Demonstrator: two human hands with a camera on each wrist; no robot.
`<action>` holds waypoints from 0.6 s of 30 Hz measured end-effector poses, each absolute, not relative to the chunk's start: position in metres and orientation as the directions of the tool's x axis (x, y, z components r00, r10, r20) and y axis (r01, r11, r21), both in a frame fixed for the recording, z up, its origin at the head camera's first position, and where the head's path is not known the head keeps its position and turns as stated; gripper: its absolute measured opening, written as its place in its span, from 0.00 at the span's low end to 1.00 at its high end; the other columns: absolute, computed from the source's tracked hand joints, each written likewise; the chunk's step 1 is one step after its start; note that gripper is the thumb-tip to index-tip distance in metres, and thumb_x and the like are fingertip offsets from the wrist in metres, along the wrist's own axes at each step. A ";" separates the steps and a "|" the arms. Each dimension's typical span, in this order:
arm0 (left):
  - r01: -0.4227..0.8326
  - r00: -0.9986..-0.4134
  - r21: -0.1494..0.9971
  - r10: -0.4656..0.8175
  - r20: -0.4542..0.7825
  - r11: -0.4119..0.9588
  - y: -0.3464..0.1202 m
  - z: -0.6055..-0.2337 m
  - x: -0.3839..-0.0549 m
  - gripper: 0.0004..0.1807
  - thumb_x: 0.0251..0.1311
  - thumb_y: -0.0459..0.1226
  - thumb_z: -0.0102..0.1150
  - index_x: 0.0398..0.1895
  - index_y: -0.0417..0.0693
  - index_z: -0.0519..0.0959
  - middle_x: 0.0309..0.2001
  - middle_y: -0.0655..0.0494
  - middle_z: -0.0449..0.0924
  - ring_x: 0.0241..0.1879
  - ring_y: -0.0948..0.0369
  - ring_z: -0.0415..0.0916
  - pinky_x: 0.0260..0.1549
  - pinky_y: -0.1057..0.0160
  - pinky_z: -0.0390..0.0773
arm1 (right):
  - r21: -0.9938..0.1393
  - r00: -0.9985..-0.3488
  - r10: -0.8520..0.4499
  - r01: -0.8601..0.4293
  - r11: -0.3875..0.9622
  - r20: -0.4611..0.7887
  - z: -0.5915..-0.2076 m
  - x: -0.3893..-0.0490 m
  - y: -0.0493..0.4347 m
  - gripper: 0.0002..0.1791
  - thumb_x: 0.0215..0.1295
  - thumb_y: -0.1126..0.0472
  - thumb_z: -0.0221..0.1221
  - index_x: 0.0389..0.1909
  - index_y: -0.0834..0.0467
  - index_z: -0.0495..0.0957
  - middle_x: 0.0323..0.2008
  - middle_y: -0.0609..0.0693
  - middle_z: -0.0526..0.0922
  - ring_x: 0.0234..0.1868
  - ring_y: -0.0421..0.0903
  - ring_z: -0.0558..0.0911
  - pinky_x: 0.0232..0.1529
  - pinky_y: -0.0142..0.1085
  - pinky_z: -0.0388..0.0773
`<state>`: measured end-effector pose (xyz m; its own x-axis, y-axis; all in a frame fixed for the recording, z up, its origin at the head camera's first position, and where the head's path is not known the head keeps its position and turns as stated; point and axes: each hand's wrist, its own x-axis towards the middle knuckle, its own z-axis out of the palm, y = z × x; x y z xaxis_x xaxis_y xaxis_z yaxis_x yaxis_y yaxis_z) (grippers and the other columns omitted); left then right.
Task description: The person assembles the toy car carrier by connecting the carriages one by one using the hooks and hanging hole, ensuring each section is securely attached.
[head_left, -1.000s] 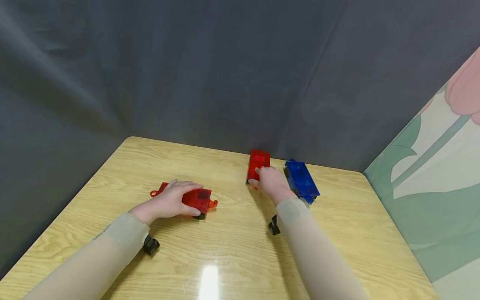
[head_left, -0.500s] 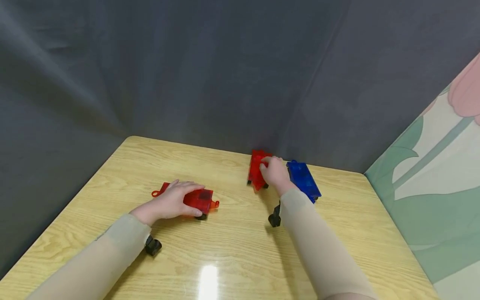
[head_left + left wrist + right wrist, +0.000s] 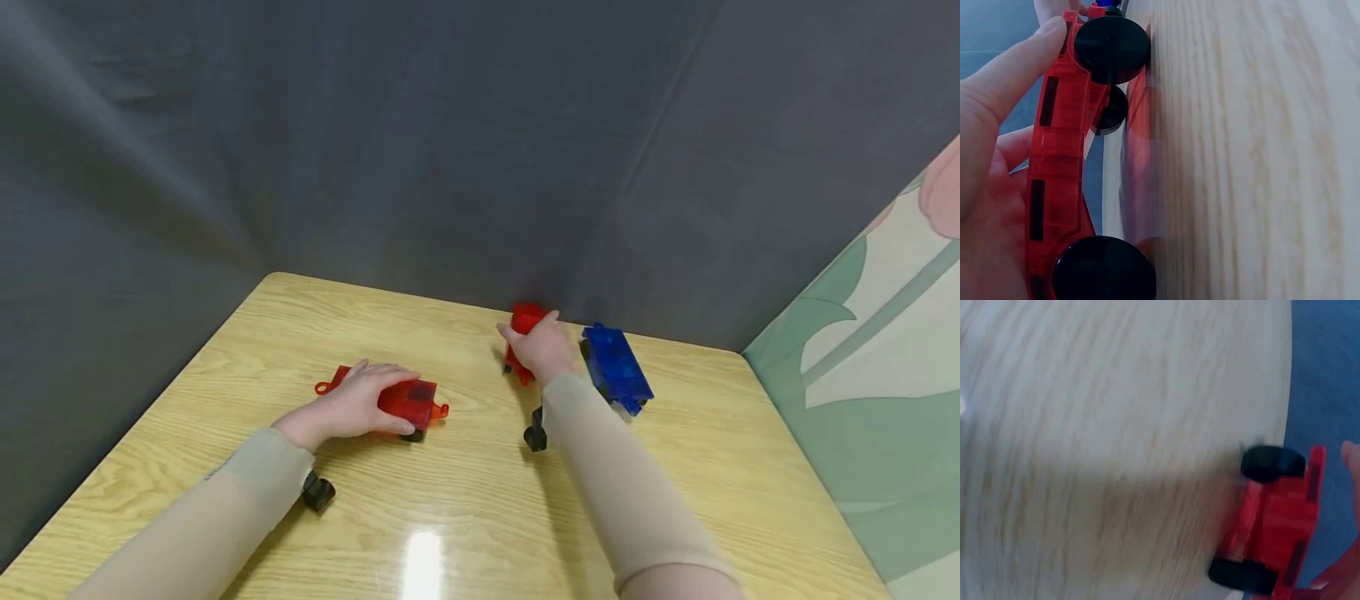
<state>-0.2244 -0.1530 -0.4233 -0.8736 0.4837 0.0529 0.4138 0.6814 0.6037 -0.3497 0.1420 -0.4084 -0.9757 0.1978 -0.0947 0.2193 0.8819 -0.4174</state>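
My left hand [image 3: 356, 404] grips a translucent red toy car base [image 3: 411, 402] across its top, the thumb on the near side. The car has black wheels, a loop at its left end and a hook at its right; in the left wrist view its wheels [image 3: 1112, 50] are close to the wooden surface. Further back, my right hand [image 3: 546, 346] is over a second red car base [image 3: 527, 319], thumb and forefinger spread apart. In the right wrist view this car's wheels [image 3: 1272, 464] show, with the fingertips beside its edge. The hand hides part of it in the head view.
A translucent blue car base [image 3: 617, 367] stands to the right of my right hand. The wooden table [image 3: 465, 500] ends at a dark curtain [image 3: 450, 167] behind, and a flower-patterned cloth [image 3: 892, 400] hangs along the right side.
My right hand first moved back over the far red car, then shifted left as thumb and forefinger spread. My left hand keeps its grip on the near red car. The head view has turned slightly.
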 end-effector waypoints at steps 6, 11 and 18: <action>0.412 -0.877 0.605 0.477 0.060 0.681 -0.152 -0.424 -0.223 0.46 0.49 0.56 0.74 0.70 0.48 0.70 0.67 0.47 0.69 0.67 0.47 0.62 0.69 0.38 0.36 | -0.343 -0.976 0.200 0.219 0.913 -0.090 -0.416 -0.349 0.133 0.67 0.58 0.27 0.57 0.76 0.69 0.32 0.70 0.70 0.57 0.69 0.64 0.61 0.63 0.55 0.67; 0.416 -0.876 0.605 0.478 0.067 0.679 -0.151 -0.425 -0.223 0.46 0.48 0.56 0.74 0.69 0.48 0.70 0.67 0.47 0.69 0.67 0.47 0.62 0.69 0.39 0.36 | -0.373 -0.972 0.211 0.233 0.898 -0.099 -0.417 -0.349 0.135 0.63 0.60 0.36 0.61 0.76 0.69 0.32 0.68 0.71 0.58 0.66 0.65 0.64 0.62 0.55 0.68; 0.412 -0.878 0.601 0.474 0.062 0.684 -0.152 -0.425 -0.224 0.46 0.49 0.56 0.74 0.70 0.49 0.70 0.67 0.46 0.68 0.68 0.46 0.61 0.69 0.39 0.35 | -0.421 -0.976 0.190 0.216 0.881 -0.102 -0.417 -0.348 0.138 0.63 0.60 0.40 0.63 0.77 0.65 0.31 0.67 0.70 0.59 0.64 0.66 0.66 0.62 0.57 0.68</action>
<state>-0.2237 -0.1517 -0.4253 -0.8781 0.4744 0.0625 0.4125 0.6843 0.6013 -0.3485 0.1384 -0.4167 -0.9764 0.1904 -0.1023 0.2159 0.8811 -0.4207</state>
